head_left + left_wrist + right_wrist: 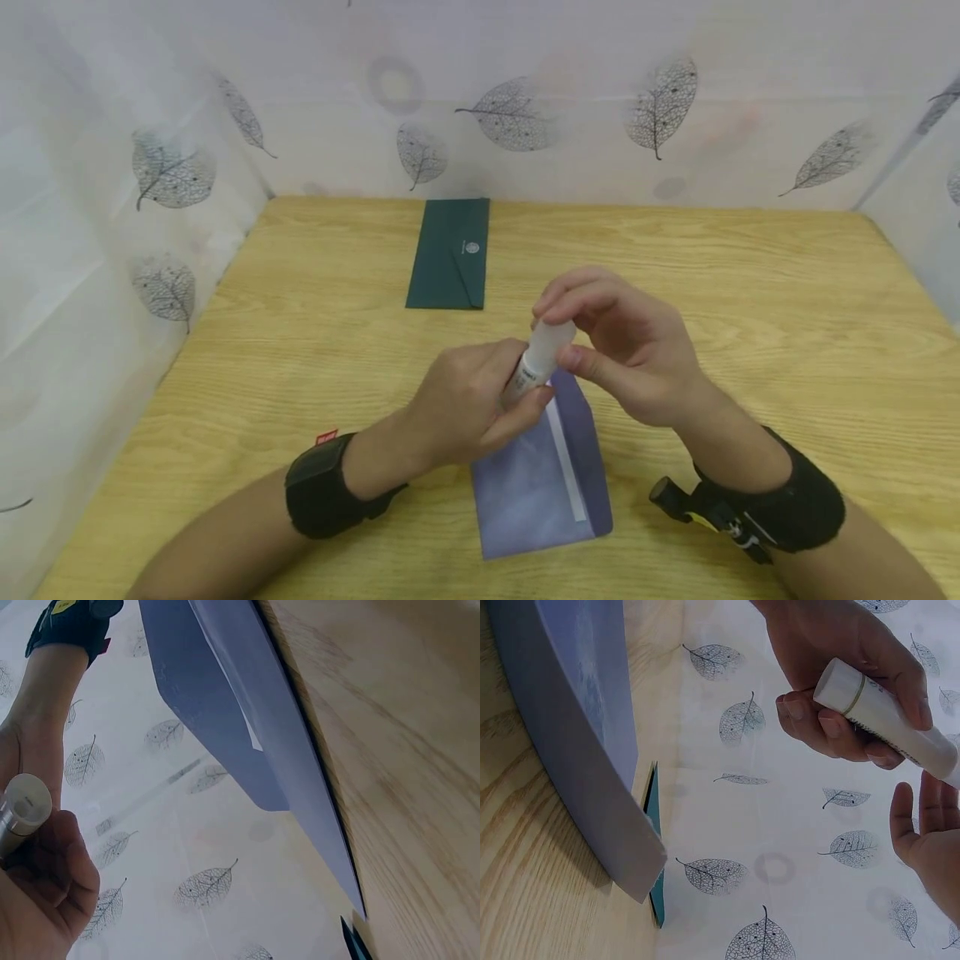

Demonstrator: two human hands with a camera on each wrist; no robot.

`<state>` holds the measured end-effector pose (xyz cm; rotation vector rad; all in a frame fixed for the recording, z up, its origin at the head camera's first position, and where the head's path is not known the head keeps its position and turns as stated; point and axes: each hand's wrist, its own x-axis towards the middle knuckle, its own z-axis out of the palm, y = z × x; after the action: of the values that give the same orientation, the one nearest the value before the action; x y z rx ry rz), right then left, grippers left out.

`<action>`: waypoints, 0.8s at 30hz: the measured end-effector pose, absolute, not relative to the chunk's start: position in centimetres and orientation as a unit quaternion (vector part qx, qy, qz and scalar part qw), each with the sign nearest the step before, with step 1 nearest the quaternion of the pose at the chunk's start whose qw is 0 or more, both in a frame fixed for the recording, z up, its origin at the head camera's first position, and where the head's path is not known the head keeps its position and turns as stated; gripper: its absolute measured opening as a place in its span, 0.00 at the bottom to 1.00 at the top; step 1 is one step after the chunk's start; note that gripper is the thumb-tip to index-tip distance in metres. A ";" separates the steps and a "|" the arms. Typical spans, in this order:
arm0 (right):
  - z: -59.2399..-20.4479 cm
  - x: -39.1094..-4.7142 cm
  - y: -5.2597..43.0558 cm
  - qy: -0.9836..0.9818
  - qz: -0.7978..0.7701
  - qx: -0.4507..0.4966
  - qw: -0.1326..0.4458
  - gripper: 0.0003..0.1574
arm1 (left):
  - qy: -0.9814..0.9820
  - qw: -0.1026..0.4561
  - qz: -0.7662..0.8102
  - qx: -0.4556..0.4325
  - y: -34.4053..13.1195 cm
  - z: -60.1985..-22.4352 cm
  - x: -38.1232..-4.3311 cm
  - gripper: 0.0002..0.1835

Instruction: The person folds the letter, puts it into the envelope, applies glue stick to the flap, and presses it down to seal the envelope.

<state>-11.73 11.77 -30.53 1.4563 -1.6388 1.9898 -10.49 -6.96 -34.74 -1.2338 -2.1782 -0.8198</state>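
Note:
A white glue stick [529, 377] is held at a slant above the lavender envelope [525, 492]. My left hand [468, 400] grips its barrel, the fingers wrapped around it, and the right wrist view shows the same grip on the barrel [885, 720]. At the upper end, my right hand [637, 358] pinches the pale, translucent cap [553, 340] between thumb and fingertips. Whether the cap is fully seated cannot be told. In the left wrist view the round base [28, 801] of the stick faces the camera. Below, the envelope lies with its flap [588, 458] opened out to the right.
A dark green envelope [450, 258] lies near the back edge of the wooden table [787, 333], left of centre. Behind and beside the table hangs a white cloth [322, 125] printed with leaves. Each wrist wears a black band [330, 487].

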 end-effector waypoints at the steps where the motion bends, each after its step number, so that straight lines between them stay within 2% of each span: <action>1: -30.5 -11.7 11.8 -0.549 0.670 0.492 0.088 0.15 | -0.800 0.249 -0.303 -0.454 -7.0 -34.7 -10.5 0.15; 4: -30.4 -11.8 11.8 -0.554 0.657 0.503 0.091 0.14 | -0.794 0.230 -0.328 -0.457 -7.0 -34.8 -10.5 0.15; 9: -30.4 -11.9 11.7 -0.600 0.602 0.506 0.145 0.13 | -0.774 0.142 -0.421 -0.451 -7.2 -34.5 -10.4 0.20; 12: -30.5 -11.9 11.7 -0.603 0.605 0.493 0.165 0.12 | -0.778 0.111 -0.432 -0.443 -7.4 -34.1 -10.3 0.22; 15: -30.8 -11.8 11.5 -0.587 0.629 0.483 0.164 0.11 | -0.793 0.116 -0.403 -0.442 -7.6 -33.7 -10.2 0.22; 24: -31.6 -11.7 10.8 -0.589 0.636 0.462 0.188 0.12 | -0.826 0.196 -0.288 -0.442 -7.9 -33.3 -10.5 0.19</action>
<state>-11.70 10.83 -31.57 1.3001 -1.6577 1.7889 -10.51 -7.87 -33.27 -1.2377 -2.3147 -0.8074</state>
